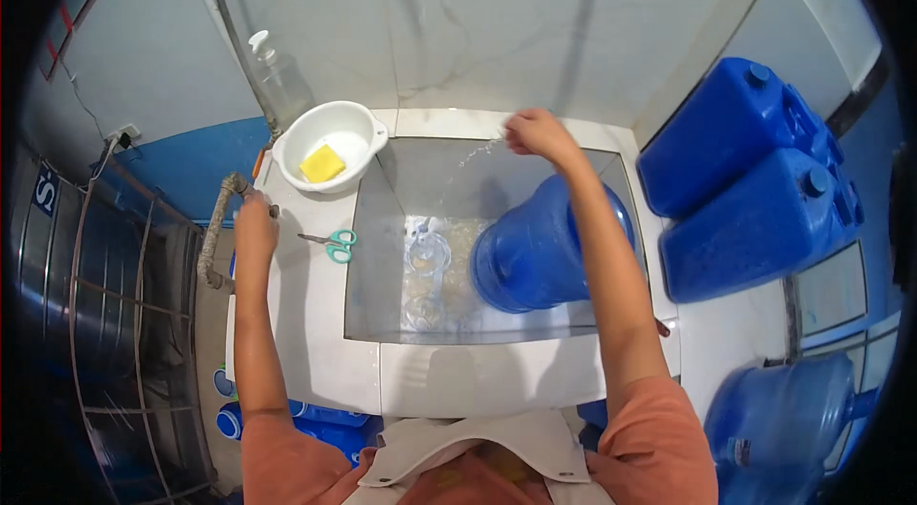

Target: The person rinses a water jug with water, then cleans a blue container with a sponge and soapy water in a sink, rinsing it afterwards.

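Observation:
At the counter's left edge my left hand [255, 218] is closed at the end of a bent, crusted pipe [210, 236], on its fitting; its fingers are partly hidden. My right hand [537, 134] is held closed over the back of a sunken grey basin [373, 290]. From its fingers a thin clear, wavy streak trails down to the left; whether it is water or plastic I cannot tell. Below my right forearm a large blue water jug [530, 252] lies tilted in the basin, touching neither hand. Shallow water and clear round shapes [427, 252] show on the basin floor.
Left of the basin are teal-handled scissors [339, 245], a white bowl [353, 118] with a yellow sponge [322, 164], and a clear pump bottle [280, 80]. Two blue jerrycans [735, 228] stand at right. Another water jug [778, 419] is at lower right. A metal rack [138, 304] stands at left.

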Action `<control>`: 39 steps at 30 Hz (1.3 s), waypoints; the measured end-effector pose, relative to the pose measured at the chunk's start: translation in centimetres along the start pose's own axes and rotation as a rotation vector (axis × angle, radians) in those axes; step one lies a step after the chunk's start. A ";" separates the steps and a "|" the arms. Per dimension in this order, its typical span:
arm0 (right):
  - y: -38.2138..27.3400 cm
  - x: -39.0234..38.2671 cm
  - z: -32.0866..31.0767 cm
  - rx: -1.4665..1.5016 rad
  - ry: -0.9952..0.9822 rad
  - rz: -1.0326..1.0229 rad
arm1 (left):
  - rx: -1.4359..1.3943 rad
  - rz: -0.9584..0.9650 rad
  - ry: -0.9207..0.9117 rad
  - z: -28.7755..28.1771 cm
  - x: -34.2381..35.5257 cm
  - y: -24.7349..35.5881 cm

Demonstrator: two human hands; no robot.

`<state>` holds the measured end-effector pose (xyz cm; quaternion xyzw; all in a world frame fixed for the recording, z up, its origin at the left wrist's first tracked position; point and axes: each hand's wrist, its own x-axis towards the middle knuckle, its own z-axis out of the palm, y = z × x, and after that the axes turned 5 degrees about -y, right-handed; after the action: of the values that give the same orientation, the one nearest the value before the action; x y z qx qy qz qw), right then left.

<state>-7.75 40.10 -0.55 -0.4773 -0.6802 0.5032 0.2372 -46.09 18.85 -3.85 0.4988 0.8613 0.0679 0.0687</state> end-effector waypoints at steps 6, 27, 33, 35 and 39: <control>14.1 -13.8 -10.1 -0.691 0.557 0.349 | -0.016 0.320 0.329 8.9 -1.5 -4.5; 11.1 -18.6 -5.3 -0.091 0.588 0.284 | -0.885 0.485 -0.323 12.7 -3.9 26.7; 2.8 -20.2 -13.4 0.601 0.702 -0.206 | -1.093 0.611 -0.092 -6.8 -4.6 27.5; 15.2 -15.3 -14.3 0.963 0.485 -0.270 | -0.968 0.524 -0.055 -2.1 -0.7 27.0; 21.0 -11.1 -2.0 0.954 0.254 -0.167 | -0.933 0.370 -0.227 9.1 -1.5 24.0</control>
<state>7.24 31.95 -17.15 -0.3169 -0.3759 0.6755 0.5495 -23.29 29.86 -8.21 0.5633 0.6240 0.4013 0.3637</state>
